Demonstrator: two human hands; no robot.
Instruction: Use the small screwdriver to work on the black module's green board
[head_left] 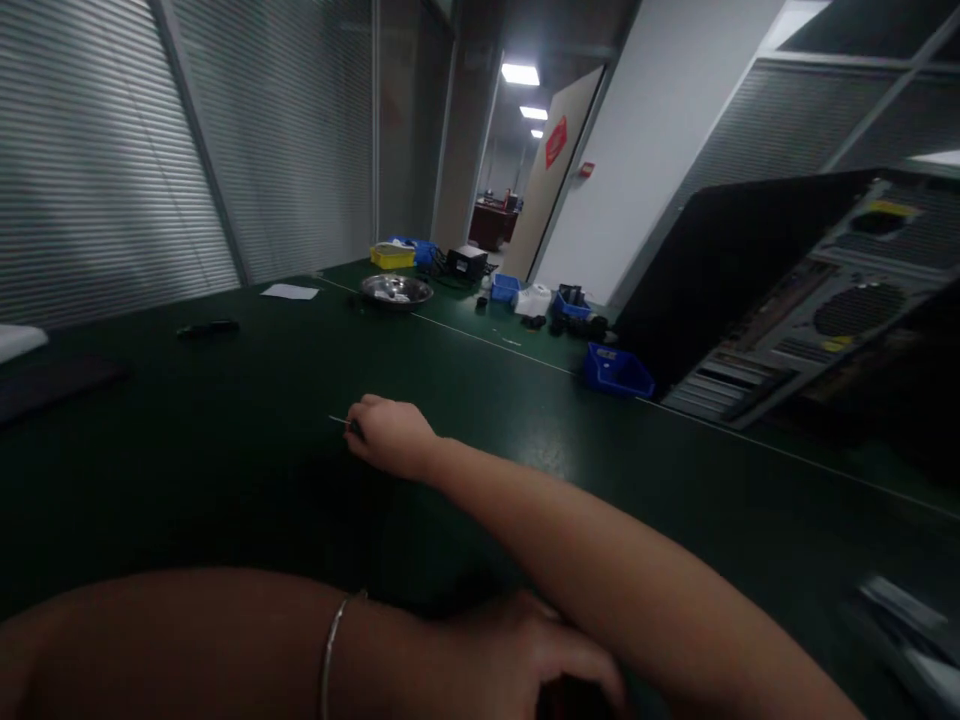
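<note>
My right hand [391, 436] reaches across from the lower right and is closed in a fist low over the green table [465, 530]. Out of it, to the left, pokes the thin metal shaft of a screwdriver [337, 419]; most of its dark handle is hidden in the fingers. At the bottom edge, under my right forearm, my left hand [517, 655] is curled round a dark object [574, 697] that is cut off by the frame. What that object is, I cannot make out. A bracelet [328, 660] circles my left wrist.
An open computer case [795, 290] stands at the right, beside a blue bin [619, 370]. Farther back are a metal bowl [396, 290], a yellow bin [392, 258] and small blue bins. A dark slim item [208, 328] and white paper [290, 291] lie at left.
</note>
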